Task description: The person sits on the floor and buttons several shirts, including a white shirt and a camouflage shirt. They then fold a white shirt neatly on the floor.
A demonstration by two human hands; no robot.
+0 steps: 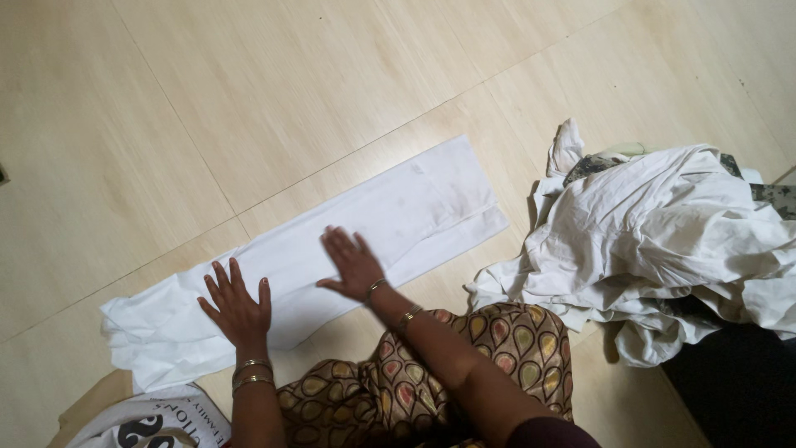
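Observation:
A long white garment (414, 207) lies folded lengthwise into a narrow strip on the pale tiled floor. My left hand (236, 303) rests flat on it near its bunched left end, fingers spread. Toward the strip's middle, my right hand (352, 264) presses flat on the cloth, fingers spread too. Both wrists wear gold bangles. Neither hand grips anything.
A heap of crumpled white clothes (663, 241) with some dark patterned pieces sits at the right. A grey printed garment (149, 423) lies at the bottom left. My knee in brown patterned fabric (464, 365) is below the strip. A dark surface (738, 390) fills the bottom right corner.

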